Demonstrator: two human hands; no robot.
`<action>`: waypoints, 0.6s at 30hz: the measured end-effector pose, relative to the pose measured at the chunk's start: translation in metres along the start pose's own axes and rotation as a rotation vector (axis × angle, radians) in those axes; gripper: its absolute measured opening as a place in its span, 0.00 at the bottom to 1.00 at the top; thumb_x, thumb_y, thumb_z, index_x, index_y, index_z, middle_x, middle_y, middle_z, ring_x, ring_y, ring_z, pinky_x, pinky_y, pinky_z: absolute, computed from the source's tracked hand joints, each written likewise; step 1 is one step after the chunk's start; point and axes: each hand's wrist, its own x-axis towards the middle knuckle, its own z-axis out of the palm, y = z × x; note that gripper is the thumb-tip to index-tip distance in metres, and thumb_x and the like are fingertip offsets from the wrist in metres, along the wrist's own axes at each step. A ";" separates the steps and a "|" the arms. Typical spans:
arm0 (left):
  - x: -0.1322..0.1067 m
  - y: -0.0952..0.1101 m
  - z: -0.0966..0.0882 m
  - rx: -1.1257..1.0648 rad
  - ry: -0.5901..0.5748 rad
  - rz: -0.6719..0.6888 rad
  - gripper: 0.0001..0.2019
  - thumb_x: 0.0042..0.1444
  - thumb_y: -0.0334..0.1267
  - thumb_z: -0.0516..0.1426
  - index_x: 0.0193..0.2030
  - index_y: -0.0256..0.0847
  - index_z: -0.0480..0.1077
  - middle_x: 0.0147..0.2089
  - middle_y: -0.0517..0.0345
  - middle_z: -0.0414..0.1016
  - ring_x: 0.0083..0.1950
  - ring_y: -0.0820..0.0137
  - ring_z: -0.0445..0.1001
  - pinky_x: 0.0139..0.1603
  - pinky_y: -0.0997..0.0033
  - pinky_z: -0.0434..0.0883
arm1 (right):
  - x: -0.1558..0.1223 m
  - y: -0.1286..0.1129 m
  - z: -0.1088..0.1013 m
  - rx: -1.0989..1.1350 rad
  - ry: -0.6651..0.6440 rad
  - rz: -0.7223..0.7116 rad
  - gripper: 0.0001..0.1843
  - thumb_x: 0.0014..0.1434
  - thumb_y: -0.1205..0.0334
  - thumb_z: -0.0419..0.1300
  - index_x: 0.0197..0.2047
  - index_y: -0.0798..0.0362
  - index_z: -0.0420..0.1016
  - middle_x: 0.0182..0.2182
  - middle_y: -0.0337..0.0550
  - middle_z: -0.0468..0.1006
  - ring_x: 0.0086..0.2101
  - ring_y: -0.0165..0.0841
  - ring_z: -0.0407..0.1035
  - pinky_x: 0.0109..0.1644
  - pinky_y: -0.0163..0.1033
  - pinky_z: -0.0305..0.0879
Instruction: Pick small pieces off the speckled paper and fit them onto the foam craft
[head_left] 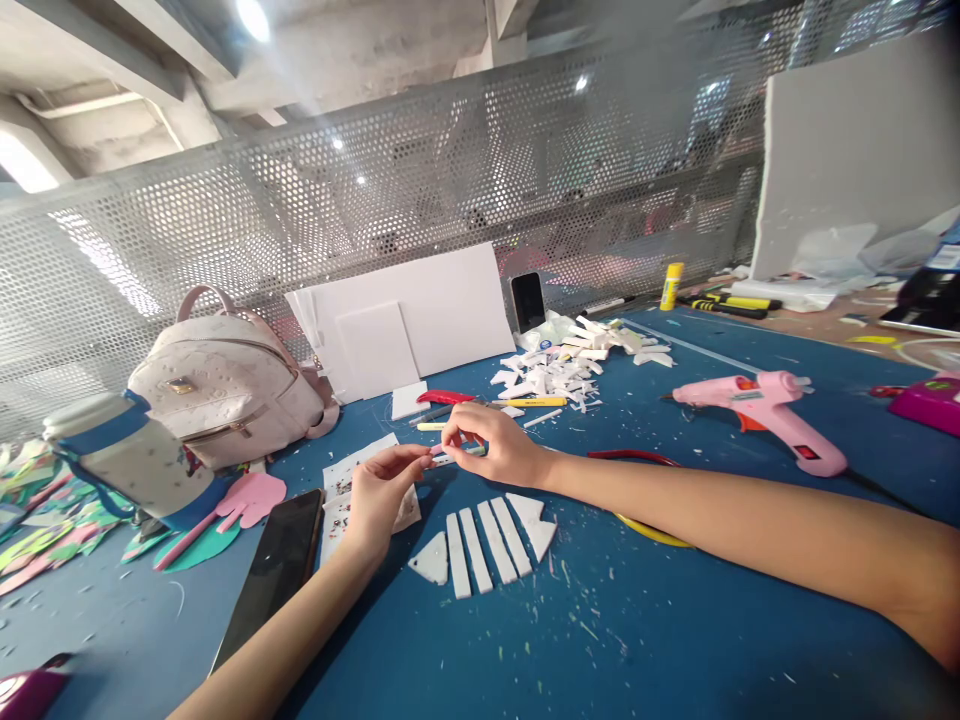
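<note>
Your bare left hand (385, 492) and right hand (495, 442) pinch a slim pale stick-like piece (463, 453) in their fingertips, probably for fine control; it's just beyond four flat white foam-like strips (475, 550); those lie spaced between a white rounded triangle (430, 560) and white pointed end pieces (541, 537), likely keeping order readable.

Slim pale piece (447, 459), partly hidden, nearly level, held in fingers (409, 462)

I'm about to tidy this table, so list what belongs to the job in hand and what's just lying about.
Likely the job: small item between left hand and right hand; cut white pieces; perhaps pink glue gun.

Likely lying about: backpack; cup; flat black phone; white scraps.
</note>
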 end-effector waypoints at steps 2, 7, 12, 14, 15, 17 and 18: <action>0.000 0.000 -0.001 0.034 0.002 0.021 0.09 0.46 0.41 0.68 0.33 0.39 0.80 0.34 0.53 0.82 0.33 0.68 0.79 0.35 0.69 0.76 | 0.000 0.000 0.000 -0.010 -0.006 0.003 0.03 0.62 0.67 0.56 0.35 0.52 0.68 0.32 0.40 0.72 0.33 0.31 0.63 0.39 0.38 0.63; 0.000 -0.003 -0.001 0.055 -0.005 0.051 0.07 0.48 0.39 0.67 0.33 0.40 0.79 0.34 0.54 0.82 0.34 0.68 0.79 0.36 0.70 0.76 | 0.000 -0.001 -0.001 -0.024 -0.024 -0.003 0.03 0.63 0.66 0.56 0.35 0.52 0.68 0.31 0.40 0.71 0.34 0.31 0.64 0.40 0.38 0.63; 0.000 -0.004 -0.001 0.089 -0.005 0.091 0.07 0.48 0.39 0.66 0.33 0.40 0.78 0.36 0.52 0.82 0.36 0.66 0.79 0.39 0.67 0.77 | -0.001 0.001 0.000 -0.009 -0.037 -0.011 0.04 0.64 0.64 0.55 0.36 0.52 0.68 0.31 0.40 0.71 0.34 0.31 0.66 0.40 0.39 0.64; 0.000 -0.002 0.000 0.099 -0.002 0.090 0.07 0.48 0.39 0.66 0.32 0.40 0.78 0.35 0.53 0.81 0.36 0.66 0.79 0.40 0.66 0.77 | -0.002 0.002 0.001 -0.005 -0.043 -0.014 0.03 0.64 0.65 0.55 0.36 0.52 0.69 0.32 0.40 0.71 0.35 0.32 0.67 0.41 0.40 0.65; -0.001 -0.002 0.000 0.103 0.000 0.087 0.06 0.48 0.39 0.66 0.32 0.40 0.77 0.34 0.53 0.81 0.36 0.67 0.79 0.41 0.66 0.77 | -0.002 0.002 0.001 -0.007 -0.046 -0.016 0.03 0.63 0.65 0.55 0.36 0.52 0.69 0.32 0.40 0.71 0.35 0.32 0.67 0.41 0.40 0.65; -0.001 -0.001 0.001 0.109 -0.003 0.085 0.06 0.48 0.39 0.66 0.31 0.39 0.76 0.34 0.54 0.80 0.36 0.67 0.79 0.42 0.67 0.77 | -0.002 0.003 0.001 -0.018 -0.051 -0.017 0.03 0.63 0.65 0.55 0.37 0.52 0.69 0.32 0.40 0.71 0.35 0.31 0.67 0.41 0.39 0.65; -0.001 0.000 0.001 0.109 -0.009 0.090 0.07 0.48 0.39 0.66 0.31 0.39 0.76 0.34 0.54 0.80 0.37 0.67 0.79 0.42 0.67 0.77 | -0.002 0.003 0.001 -0.024 -0.053 -0.018 0.03 0.63 0.65 0.56 0.37 0.52 0.69 0.32 0.39 0.70 0.35 0.31 0.67 0.41 0.39 0.64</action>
